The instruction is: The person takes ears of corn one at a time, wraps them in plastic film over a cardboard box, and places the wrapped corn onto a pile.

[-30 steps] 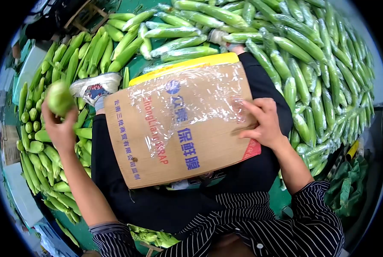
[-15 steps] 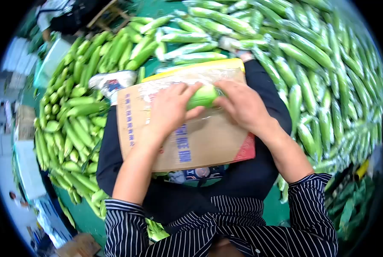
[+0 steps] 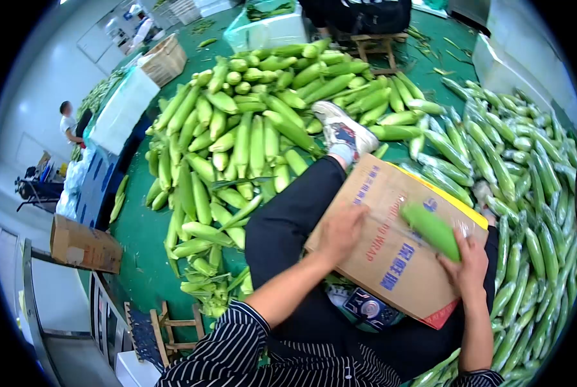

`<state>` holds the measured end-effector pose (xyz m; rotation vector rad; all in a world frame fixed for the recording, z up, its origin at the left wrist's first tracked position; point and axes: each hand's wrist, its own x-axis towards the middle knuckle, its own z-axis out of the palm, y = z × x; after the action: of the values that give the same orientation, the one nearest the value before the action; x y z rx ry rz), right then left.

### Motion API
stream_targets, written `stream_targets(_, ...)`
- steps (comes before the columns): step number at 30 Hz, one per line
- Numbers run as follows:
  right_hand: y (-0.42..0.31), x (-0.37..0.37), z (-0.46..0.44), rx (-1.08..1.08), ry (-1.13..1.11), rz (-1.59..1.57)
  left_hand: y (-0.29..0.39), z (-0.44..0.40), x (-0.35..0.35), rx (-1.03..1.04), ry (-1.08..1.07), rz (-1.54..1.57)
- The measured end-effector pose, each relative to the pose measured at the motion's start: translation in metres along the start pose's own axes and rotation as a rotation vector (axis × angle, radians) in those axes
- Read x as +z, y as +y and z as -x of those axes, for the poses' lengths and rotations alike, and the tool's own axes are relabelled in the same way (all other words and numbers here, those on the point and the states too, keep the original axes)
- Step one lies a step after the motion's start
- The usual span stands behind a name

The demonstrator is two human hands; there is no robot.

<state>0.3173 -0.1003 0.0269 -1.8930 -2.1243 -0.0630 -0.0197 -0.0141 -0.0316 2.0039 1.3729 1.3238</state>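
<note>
Across my lap lies a cardboard box [image 3: 378,274] with printed lettering, a yellow strip on its far edge and clear film on top. My right hand [image 3: 467,263] grips the near end of a green ear of corn [image 3: 431,229], which slants above the box. Over the box's left part is my left hand [image 3: 343,236], its fingers curled and slightly blurred. Whatever those fingers may hold is hidden. The two hands are apart.
Unwrapped corn [image 3: 256,142] is heaped at left; film-wrapped corn [image 3: 540,251] covers the right. My shoe [image 3: 345,129] touches the heap. Beyond are a white crate [image 3: 269,31], a small wooden stool [image 3: 374,51], a carton [image 3: 85,245] and a distant person [image 3: 70,124].
The view has swung left. Both hands were around the ear on the box; now my left hand is off it, and the ear is in my right hand.
</note>
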Motion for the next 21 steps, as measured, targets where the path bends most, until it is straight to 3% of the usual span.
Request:
stream_targets(1, -0.011, -0.006, 0.006, -0.027, -0.095, -0.078, 0.022, 0.008, -0.010, -0.191, -0.063, 0.215)
stream_targets(4, -0.038, -0.015, 0.030, -0.229, -0.213, -0.302, 0.047, 0.035, -0.014, 0.232, -0.046, 0.269)
stream_targets(5, -0.047, -0.013, 0.043, -0.137, -0.364, -0.339, 0.047, 0.051, -0.003, 0.187, -0.260, 0.365)
stream_targets(6, -0.053, -0.020, 0.041, -0.148, -0.322, -0.262, 0.064, 0.050, -0.002, 0.238, -0.453, 0.245)
stream_targets(8, -0.058, -0.033, 0.028, -0.169, -0.236, -0.123, 0.068, 0.030, 0.018, 0.358, -0.532, 0.026)
stream_targets(10, -0.050, -0.024, 0.021, -0.014, -0.081, -0.120, 0.060, -0.012, 0.066, 0.326, -0.500, -0.238)
stream_targets(11, -0.050, -0.024, 0.010, -0.048, -0.107, -0.111, 0.061, -0.054, 0.092, 0.356, -0.492, -0.401)
stream_targets(12, -0.047, -0.026, -0.007, -0.084, -0.126, -0.098, 0.068, -0.097, 0.108, 0.509, -0.176, -0.573)
stream_targets(14, -0.036, -0.013, -0.043, -0.040, -0.097, -0.050, 0.081, -0.150, 0.142, 0.322, -0.404, -0.454)
stream_targets(16, 0.007, 0.015, -0.072, -0.008, -0.004, -0.089, 0.101, -0.158, 0.135, -0.118, -0.763, 0.042)
stream_targets(18, 0.020, 0.013, -0.087, 0.108, -0.063, -0.172, 0.082, -0.112, 0.125, 0.434, -0.550, -0.016)
stream_targets(20, 0.023, 0.009, -0.078, 0.091, -0.135, -0.368, 0.083, -0.086, 0.106, 0.795, -0.379, -0.345)
stream_targets(21, 0.020, 0.007, -0.069, 0.087, -0.199, -0.444, 0.076, -0.085, 0.105, 0.852, -0.373, -0.320)
